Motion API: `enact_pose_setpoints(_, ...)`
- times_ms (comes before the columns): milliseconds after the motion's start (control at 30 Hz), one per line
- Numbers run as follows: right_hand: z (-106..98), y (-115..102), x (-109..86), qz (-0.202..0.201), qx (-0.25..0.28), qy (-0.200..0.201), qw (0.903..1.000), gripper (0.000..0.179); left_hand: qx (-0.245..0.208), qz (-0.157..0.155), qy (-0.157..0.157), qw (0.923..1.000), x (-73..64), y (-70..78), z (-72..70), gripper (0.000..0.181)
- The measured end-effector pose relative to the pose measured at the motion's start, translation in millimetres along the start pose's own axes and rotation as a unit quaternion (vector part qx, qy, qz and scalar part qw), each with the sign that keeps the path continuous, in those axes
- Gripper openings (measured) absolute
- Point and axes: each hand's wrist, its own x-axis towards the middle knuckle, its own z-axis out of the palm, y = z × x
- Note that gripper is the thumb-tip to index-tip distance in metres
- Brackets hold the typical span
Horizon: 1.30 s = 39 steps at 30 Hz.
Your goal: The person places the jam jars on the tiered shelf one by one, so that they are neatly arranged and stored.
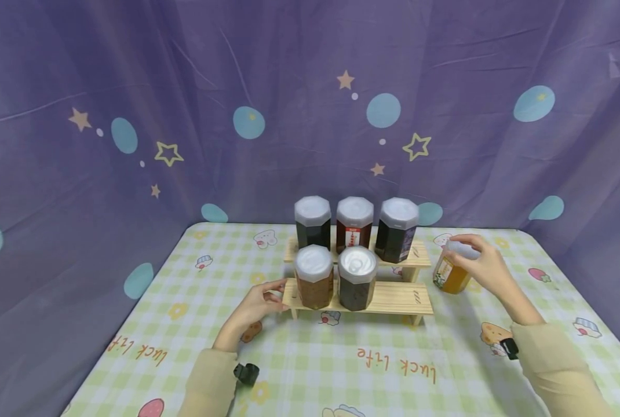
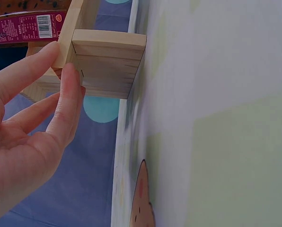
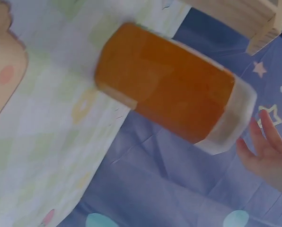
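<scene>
A two-tier wooden rack point(image 1: 393, 296) stands on the table and bears several jars with whitish lids. My left hand point(image 1: 255, 306) pinches the left end of its lower board; the left wrist view shows fingertips point(image 2: 69, 73) at the board's end. To the right of the rack is a jar of amber contents point(image 1: 453, 278) with a label. My right hand point(image 1: 482, 263) holds this jar by its lid from above, fingers bent around the rim. In the right wrist view the amber jar point(image 3: 164, 82) appears sideways, with the fingers at its lid.
On the lower board stand a brown jar point(image 1: 315, 284) and a dark grey jar point(image 1: 356, 284). Three dark jars, among them a red-labelled jar point(image 1: 354, 226), line the upper board. A checked tablecloth point(image 1: 289, 370) covers the table; a purple curtain point(image 1: 299, 156) hangs behind it.
</scene>
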Motion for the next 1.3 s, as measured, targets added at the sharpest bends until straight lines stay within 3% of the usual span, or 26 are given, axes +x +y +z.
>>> enact_pose_setpoints(300, -6, 19, 1.4, 0.032, -0.003, -0.014, 0.9994, 0.037, -0.012, 0.001, -0.012, 0.9999, -0.5, 0.7, -0.6, 0.062)
enact_pose_setpoints(467, -8, 31, 2.0, 0.045, -0.009, -0.019, 0.9988, 0.042, -0.019, 0.002, -0.016, 0.9997, -5.4, 12.5, -0.7, 0.061)
enact_pose_setpoints(700, -5, 44, 0.4, 0.058, 0.024, -0.027, 0.9977, 0.054, -0.007, 0.0, -0.005, 1.0, -0.1, 0.4, 0.6, 0.062)
enact_pose_setpoints(1033, -1, 47, -2.5, 0.102, 0.051, -0.034, 0.9929, 0.075, -0.006, -0.004, -0.002, 1.0, -1.5, 1.7, -0.1, 0.062)
enact_pose_setpoints(1300, 7, 49, -4.1, 0.095, 0.058, -0.031, 0.9933, 0.074, -0.018, -0.007, -0.015, 0.9997, -9.8, 24.2, -0.1, 0.06)
